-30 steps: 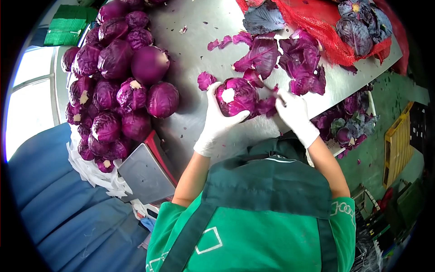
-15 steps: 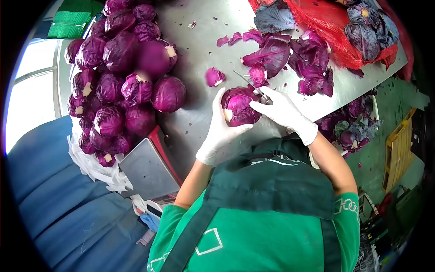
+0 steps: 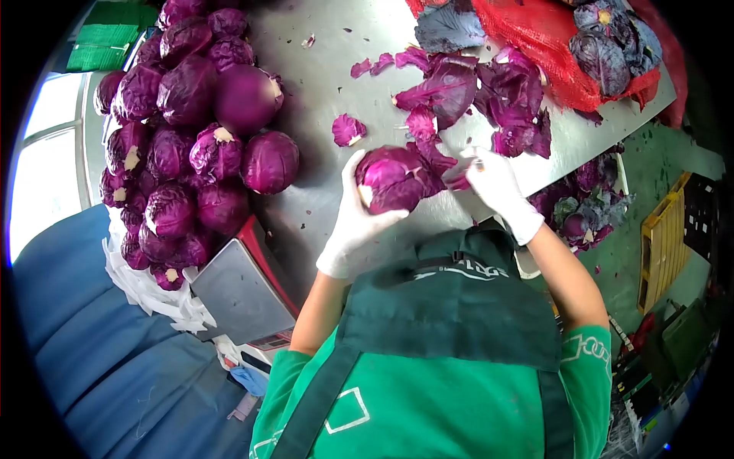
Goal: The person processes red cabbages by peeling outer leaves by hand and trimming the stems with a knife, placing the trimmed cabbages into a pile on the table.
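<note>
A red cabbage (image 3: pixel 391 183) rests in my left hand (image 3: pixel 355 218), whose gloved fingers and thumb wrap its left and near sides. A pale cut patch shows on its left side, and an outer leaf (image 3: pixel 432 164) hangs loose at its right. My right hand (image 3: pixel 493 183), also white-gloved, is closed just right of the cabbage, apart from it. A torn bit of leaf (image 3: pixel 457 182) shows at its fingertips. The knife seen in this hand earlier is hardly visible now. Loose leaves (image 3: pixel 447 92) lie beyond the cabbage on the metal table (image 3: pixel 329 84).
A heap of red cabbages (image 3: pixel 187 84) stands at left, above a grey-topped scale (image 3: pixel 245 287). At upper right are a red mesh bag (image 3: pixel 535 46) and darker cabbages (image 3: pixel 604 61). A bin of leaf scraps (image 3: pixel 585 206) and a yellow pallet (image 3: pixel 664 241) are at right.
My right hand has pulled away to the right from the cabbage, and a leaf has come loose on that side. My left hand keeps its hold. The whole view has shifted slightly.
</note>
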The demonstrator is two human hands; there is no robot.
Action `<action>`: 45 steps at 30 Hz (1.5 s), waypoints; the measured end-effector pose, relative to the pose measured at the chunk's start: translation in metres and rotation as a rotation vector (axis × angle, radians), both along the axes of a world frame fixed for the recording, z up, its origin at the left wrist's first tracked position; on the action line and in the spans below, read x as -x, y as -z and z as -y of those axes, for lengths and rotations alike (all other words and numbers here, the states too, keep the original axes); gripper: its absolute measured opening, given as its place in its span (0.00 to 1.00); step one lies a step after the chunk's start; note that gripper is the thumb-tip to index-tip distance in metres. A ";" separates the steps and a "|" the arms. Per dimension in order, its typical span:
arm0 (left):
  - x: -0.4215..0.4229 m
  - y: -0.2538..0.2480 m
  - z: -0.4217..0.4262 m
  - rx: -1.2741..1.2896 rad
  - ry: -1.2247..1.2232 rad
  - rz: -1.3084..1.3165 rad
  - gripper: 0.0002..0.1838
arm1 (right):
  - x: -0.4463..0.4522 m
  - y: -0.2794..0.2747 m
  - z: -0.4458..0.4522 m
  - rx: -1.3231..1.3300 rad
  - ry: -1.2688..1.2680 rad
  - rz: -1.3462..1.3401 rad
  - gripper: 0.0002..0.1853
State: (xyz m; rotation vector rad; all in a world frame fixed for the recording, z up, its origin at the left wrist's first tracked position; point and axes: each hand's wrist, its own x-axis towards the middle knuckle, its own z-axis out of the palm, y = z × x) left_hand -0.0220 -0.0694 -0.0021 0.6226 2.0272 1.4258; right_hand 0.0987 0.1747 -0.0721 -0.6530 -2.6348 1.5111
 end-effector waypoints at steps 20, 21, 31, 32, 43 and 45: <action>0.001 0.001 -0.004 -0.127 0.088 0.163 0.61 | 0.026 -0.074 0.033 -0.530 -0.441 -0.194 0.18; 0.001 0.003 -0.004 -0.123 0.098 0.166 0.60 | 0.025 -0.077 0.034 -0.625 -0.454 -0.212 0.16; 0.000 -0.002 -0.010 0.076 0.282 -0.214 0.63 | 0.059 -0.039 -0.037 -0.613 0.133 -0.167 0.08; 0.000 0.002 -0.009 0.038 0.241 -0.110 0.63 | 0.058 -0.037 -0.041 -0.537 0.186 -0.144 0.10; 0.002 -0.023 -0.007 0.201 0.257 -0.383 0.55 | 0.024 -0.070 0.041 0.440 -0.042 0.210 0.21; -0.001 -0.025 -0.012 0.272 0.278 -0.521 0.49 | 0.026 -0.070 0.042 0.347 -0.076 0.154 0.20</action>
